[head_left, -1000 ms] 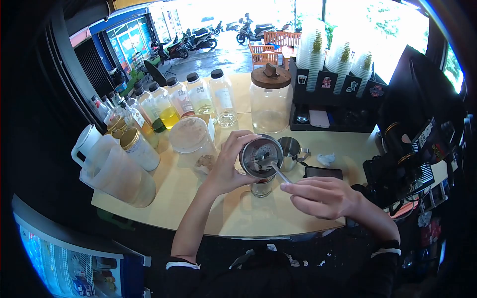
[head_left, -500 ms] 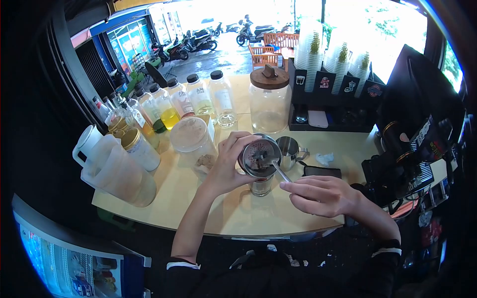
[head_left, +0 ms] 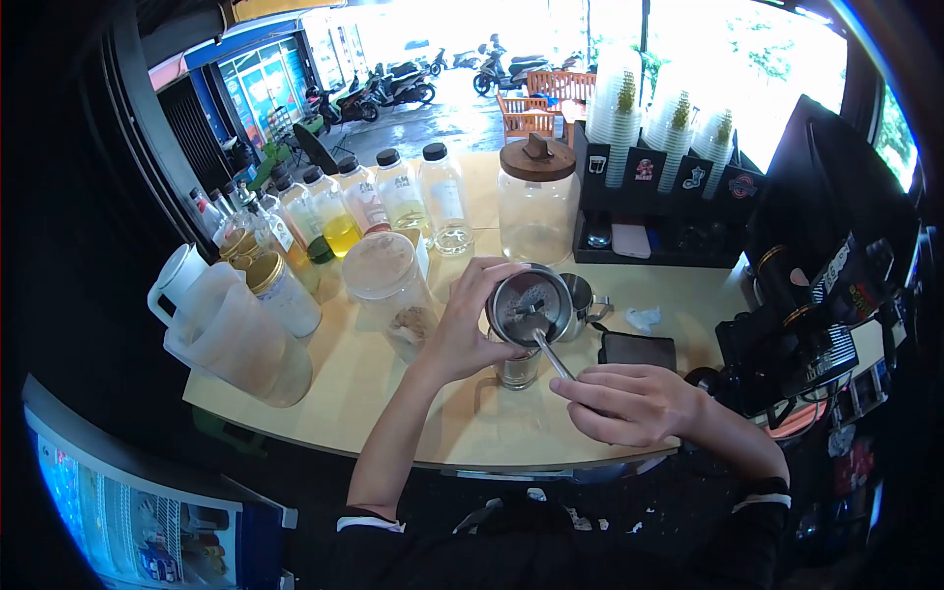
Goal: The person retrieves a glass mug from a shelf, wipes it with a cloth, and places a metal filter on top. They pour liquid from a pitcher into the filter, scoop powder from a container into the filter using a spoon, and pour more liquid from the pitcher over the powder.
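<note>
My left hand (head_left: 466, 329) is wrapped around a metal cup (head_left: 563, 313), which tilts so that its inside faces me. Below it on the counter stands a clear glass (head_left: 517, 372), partly hidden by the cup. Between the fingers of my right hand (head_left: 634, 403) is the handle of a metal spoon (head_left: 555, 356); its bowl is inside the cup. Dark bits and a pale, frothy-looking patch show in the cup, but I cannot make out what they are. Just behind, a metal pitcher (head_left: 580, 300) rests on the counter.
Left on the counter (head_left: 442, 433) are a lidded plastic jar (head_left: 383, 280), a large plastic pitcher (head_left: 236, 334) and several bottles (head_left: 393, 202). A wooden-lidded jar (head_left: 538, 211) stands behind. To the right are a black pouch (head_left: 637, 350), crumpled tissue (head_left: 644, 318) and a cup rack (head_left: 654, 211).
The metal cup has shifted slightly right and its inside now faces me differently, with the pale patch showing. The spoon's handle has swung steeper, and my right hand is slightly lower.
</note>
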`<action>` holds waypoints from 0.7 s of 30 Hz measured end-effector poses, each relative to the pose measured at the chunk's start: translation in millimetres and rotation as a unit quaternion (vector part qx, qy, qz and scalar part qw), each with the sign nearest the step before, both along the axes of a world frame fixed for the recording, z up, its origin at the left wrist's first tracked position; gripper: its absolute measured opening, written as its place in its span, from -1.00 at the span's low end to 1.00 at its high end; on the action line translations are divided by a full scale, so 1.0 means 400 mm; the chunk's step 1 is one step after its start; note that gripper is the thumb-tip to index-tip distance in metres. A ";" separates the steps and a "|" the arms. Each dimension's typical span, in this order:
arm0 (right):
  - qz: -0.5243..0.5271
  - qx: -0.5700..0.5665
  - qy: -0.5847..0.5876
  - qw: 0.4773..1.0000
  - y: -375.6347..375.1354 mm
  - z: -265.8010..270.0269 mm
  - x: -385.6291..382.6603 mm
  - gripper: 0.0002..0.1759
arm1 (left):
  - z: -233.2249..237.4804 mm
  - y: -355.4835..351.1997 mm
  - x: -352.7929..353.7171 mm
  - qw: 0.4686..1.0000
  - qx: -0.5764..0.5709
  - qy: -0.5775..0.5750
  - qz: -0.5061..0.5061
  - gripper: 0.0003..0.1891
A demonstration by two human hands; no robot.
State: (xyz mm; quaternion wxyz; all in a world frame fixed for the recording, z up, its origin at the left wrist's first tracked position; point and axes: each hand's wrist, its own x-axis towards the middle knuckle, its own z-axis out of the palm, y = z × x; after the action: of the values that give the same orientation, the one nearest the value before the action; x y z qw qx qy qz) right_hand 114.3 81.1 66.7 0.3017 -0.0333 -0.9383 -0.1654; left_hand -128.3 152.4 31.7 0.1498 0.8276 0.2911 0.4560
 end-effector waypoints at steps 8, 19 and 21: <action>0.005 -0.050 0.007 0.999 -0.009 -0.004 0.004 -0.75 | -0.001 -0.003 -0.004 1.000 0.005 -0.002 0.001 -0.06; 0.001 -0.060 0.037 0.997 0.004 -0.003 0.015 -0.73 | -0.002 -0.011 -0.002 1.000 0.009 0.009 0.000 -0.08; 0.009 -0.094 0.024 0.995 0.004 -0.007 0.017 -0.72 | 0.000 -0.011 -0.007 0.999 0.019 0.032 0.016 -0.09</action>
State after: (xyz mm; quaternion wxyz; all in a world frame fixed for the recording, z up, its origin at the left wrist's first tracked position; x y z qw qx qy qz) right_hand 121.0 82.8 63.7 0.3214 -0.0571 -0.9424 -0.0727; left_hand -131.0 147.9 31.7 0.1177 0.8396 0.3000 0.4372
